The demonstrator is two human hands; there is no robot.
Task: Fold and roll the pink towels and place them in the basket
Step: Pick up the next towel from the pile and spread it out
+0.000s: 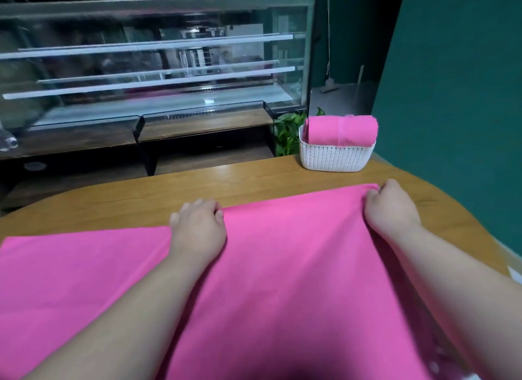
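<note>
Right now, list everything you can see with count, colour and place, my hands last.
flat towel: 1, pink, spread over near table
rolled towel: 1, pink, in the basket
basket: 1, white, table's far right
table: 1, brown wood, under towel
plant: 1, green, behind table, left of basket
display case: 1, glass, behind table
wall: 1, dark green, right
left grip: 1, bare, pinching flat towel's far edge
right grip: 1, bare, pinching its far right corner

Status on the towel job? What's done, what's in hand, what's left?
Done: one rolled towel sits in the white basket. In hand: a second towel lies spread on the table; the left hand and right hand each grip its far edge, so folding looks at an early stage. Left: finish the fold, roll it, put it in the basket.
</note>
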